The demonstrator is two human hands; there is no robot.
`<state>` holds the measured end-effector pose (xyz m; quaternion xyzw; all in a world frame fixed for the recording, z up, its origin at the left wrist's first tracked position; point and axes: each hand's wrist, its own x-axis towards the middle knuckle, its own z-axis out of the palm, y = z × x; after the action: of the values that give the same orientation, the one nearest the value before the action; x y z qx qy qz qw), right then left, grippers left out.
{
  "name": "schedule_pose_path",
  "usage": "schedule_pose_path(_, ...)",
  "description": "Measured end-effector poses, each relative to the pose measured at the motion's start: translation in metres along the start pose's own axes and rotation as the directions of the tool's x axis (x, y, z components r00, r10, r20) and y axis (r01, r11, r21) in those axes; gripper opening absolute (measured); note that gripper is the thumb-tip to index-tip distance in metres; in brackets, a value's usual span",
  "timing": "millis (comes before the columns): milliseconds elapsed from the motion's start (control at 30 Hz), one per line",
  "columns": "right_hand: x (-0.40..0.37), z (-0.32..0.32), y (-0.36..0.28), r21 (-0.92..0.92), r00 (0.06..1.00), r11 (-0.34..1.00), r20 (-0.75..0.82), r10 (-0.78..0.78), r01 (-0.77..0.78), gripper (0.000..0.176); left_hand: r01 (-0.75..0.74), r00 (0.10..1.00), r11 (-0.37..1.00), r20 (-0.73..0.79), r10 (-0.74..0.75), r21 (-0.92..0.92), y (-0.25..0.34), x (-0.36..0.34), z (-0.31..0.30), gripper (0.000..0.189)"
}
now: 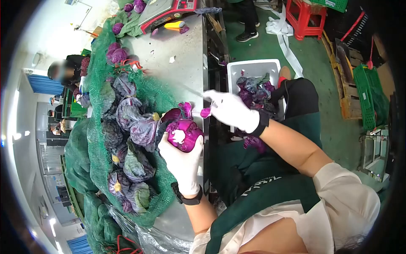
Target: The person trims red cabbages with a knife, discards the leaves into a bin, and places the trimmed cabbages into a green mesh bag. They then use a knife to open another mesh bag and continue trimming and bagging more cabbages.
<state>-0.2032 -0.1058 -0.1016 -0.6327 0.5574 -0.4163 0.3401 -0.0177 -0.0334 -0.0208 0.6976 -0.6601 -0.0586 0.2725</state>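
My left hand (182, 163), in a white glove, is wrapped round a trimmed red cabbage (192, 132) whose pale cut stem end faces up. Just right of it, my gloved right hand (234, 111) is closed on a knife (192, 90), its blade smeared by motion and pointing left. A small purple leaf piece (205, 112) shows by the right thumb. Loose purple leaves (185, 108) lie beyond the held cabbage. Left of my hands, several untrimmed red cabbages (131, 112) with dull outer leaves rest on a green mesh sack (99, 144).
A white bin (253, 63) holding discarded leaves stands on the floor at right. On the metal table (186, 51) are a red scale (169, 12) and a yellow-handled tool (174, 25). A red stool (305, 19) and green crate (366, 97) stand farther off. Other people are nearby.
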Motion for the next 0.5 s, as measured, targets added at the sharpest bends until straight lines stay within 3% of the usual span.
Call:
schedule_pose_path(33,-0.006,-0.004,-0.017,0.113,0.993,0.992,0.109,0.04,-0.053,0.034,0.003,1.0,1.0,-0.001,-0.003,-0.002,-0.004,0.0,0.001,0.087)
schedule_pose_path(100,-0.006,0.015,-0.014,0.254,0.997,0.965,0.019,-0.069,0.062,0.037,0.023,1.0,0.995,0.015,-0.021,-0.095,-0.015,-0.002,0.001,0.086)
schedule_pose_path(133,-0.003,0.014,-0.016,0.278,0.986,0.96,0.161,-0.035,-0.011,0.044,0.041,0.998,0.992,0.042,-0.036,-0.118,-0.017,-0.004,-0.001,0.089)
schedule_pose_path(233,0.009,0.03,-0.015,0.225,0.968,0.97,0.248,0.033,-0.091,0.052,0.008,0.999,0.979,0.054,0.003,-0.202,-0.023,-0.015,-0.001,0.092)
schedule_pose_path(300,0.017,0.053,-0.002,0.249,0.951,0.969,0.3,-0.072,-0.006,0.063,0.015,0.998,0.973,0.066,0.0,-0.23,-0.027,-0.021,-0.002,0.095)
schedule_pose_path(367,0.011,0.036,-0.024,0.355,0.845,0.893,0.532,0.052,-0.277,0.06,0.049,0.997,0.935,0.073,-0.025,-0.351,-0.034,-0.023,-0.002,0.096)
schedule_pose_path(433,0.01,0.042,-0.018,0.405,0.888,0.904,0.453,-0.073,-0.133,0.053,0.055,0.996,0.939,0.081,-0.029,-0.339,-0.036,-0.024,-0.006,0.098)
schedule_pose_path(500,0.01,0.013,-0.036,0.338,0.811,0.909,0.585,-0.002,-0.242,0.043,0.048,0.993,0.937,0.119,-0.007,-0.346,-0.035,-0.022,-0.009,0.102)
